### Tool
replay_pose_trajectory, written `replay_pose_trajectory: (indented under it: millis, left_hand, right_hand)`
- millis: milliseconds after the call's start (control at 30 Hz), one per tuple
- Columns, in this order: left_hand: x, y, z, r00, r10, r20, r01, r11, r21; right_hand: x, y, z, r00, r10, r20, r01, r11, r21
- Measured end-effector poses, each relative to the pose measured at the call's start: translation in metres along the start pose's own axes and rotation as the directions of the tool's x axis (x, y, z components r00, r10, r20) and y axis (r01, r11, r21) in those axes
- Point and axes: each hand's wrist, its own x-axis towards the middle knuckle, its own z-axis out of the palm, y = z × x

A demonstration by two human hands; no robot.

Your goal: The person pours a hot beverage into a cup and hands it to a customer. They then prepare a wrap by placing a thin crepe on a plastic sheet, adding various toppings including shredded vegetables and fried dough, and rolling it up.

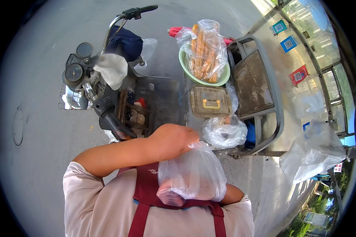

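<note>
My left hand [185,137] reaches across my chest, its fingers pinching the upper edge of a clear plastic bag [206,158]. The bag hangs in front of my maroon apron [145,183]. My right hand [169,189] shows only hazily through the film, low at the bag's left end, with the forearm behind or inside the plastic. Whether it is inside the bag, and whether it grips anything, I cannot tell. Just beyond my left hand lies a bundle of crumpled clear plastic bags [225,131], next to a lidded plastic box [210,100] with a yellow handle.
Fried dough sticks [200,56], loosely covered in plastic, lie in a pale green basin [185,69]. A metal-framed seat [253,83] stands right of it. Vehicle handlebars [109,114] rise at left. Code cards [299,75] and a hanging plastic bag [313,154] are at right.
</note>
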Motion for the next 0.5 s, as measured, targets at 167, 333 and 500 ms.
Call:
replay_pose_trajectory:
  millis: [167, 333, 500]
  left_hand:
    - [-0.024, -0.023, -0.039, 0.930, -0.321, -0.177, 0.357, 0.904, 0.235]
    - [-0.036, -0.031, -0.043, 0.811, -0.559, -0.172, 0.578, 0.811, 0.090]
    - [-0.030, -0.042, -0.039, 0.682, -0.517, -0.518, 0.628, 0.776, 0.053]
  right_hand:
    - [0.017, -0.087, -0.128, 0.648, -0.442, -0.620, 0.554, 0.832, -0.014]
    - [0.101, -0.194, -0.376, 0.500, -0.649, -0.573, -0.120, 0.603, -0.789]
    - [0.278, -0.206, -0.587, 0.614, -0.761, -0.210, 0.020, 0.280, -0.960]
